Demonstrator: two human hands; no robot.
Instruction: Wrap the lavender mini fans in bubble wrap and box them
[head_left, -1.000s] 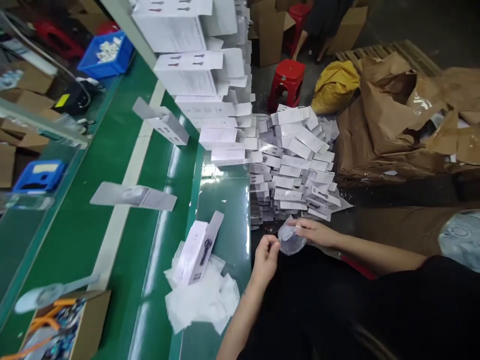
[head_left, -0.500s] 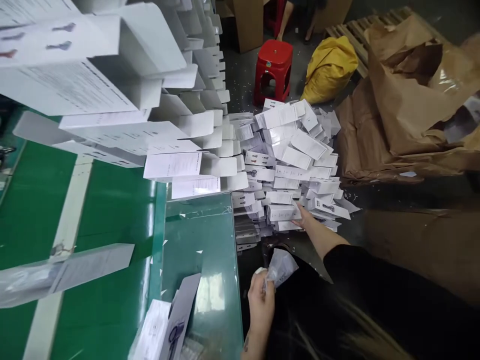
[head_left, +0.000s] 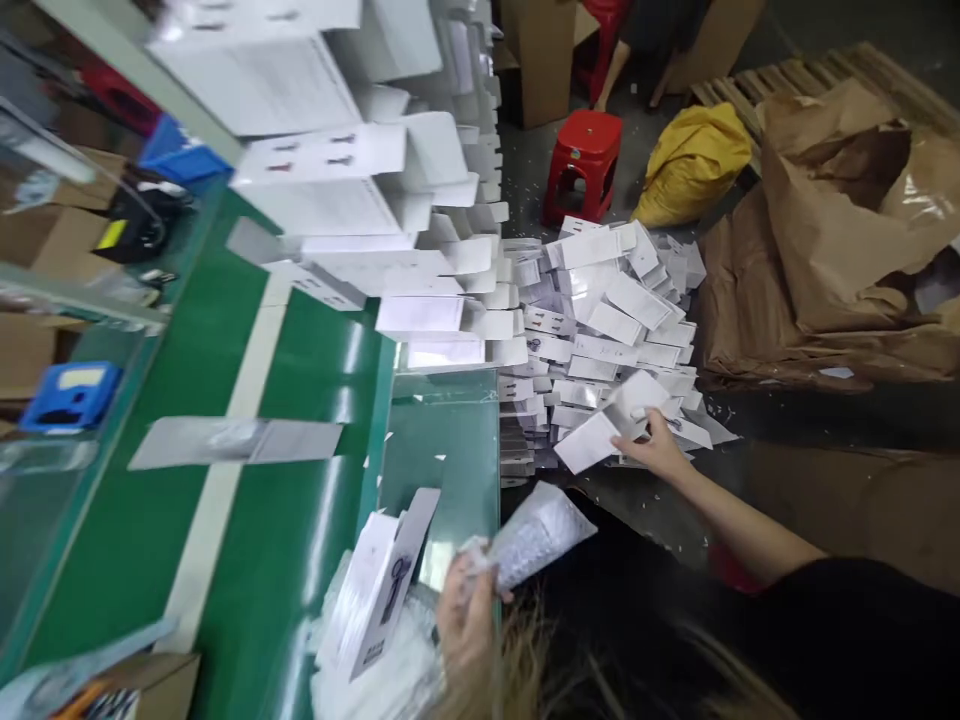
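Note:
My left hand (head_left: 469, 610), low in the middle, is closed round one end of a clear plastic bag (head_left: 541, 535); what lies inside it is too blurred to name. Further right, my right hand (head_left: 656, 445) grips a white cardboard box (head_left: 589, 443) with its flap open, held over a heap of similar white boxes (head_left: 600, 340). Left of my left hand, a white box printed with a dark device (head_left: 394, 590) leans on several clear plastic bags (head_left: 375, 680) at the table's near edge.
Open-ended white boxes (head_left: 322, 160) are stacked high on the table. A green conveyor belt (head_left: 300, 540) carries one flat white package (head_left: 240, 442). Beyond the heap stand a red stool (head_left: 583, 165), a yellow sack (head_left: 694, 165) and brown paper wrapping (head_left: 810, 230). Someone's legs show at the back.
My right hand has lifted a white box off the heap. My left hand has moved left with the bag, nearer the table edge. The view has swung left, showing more of the conveyor.

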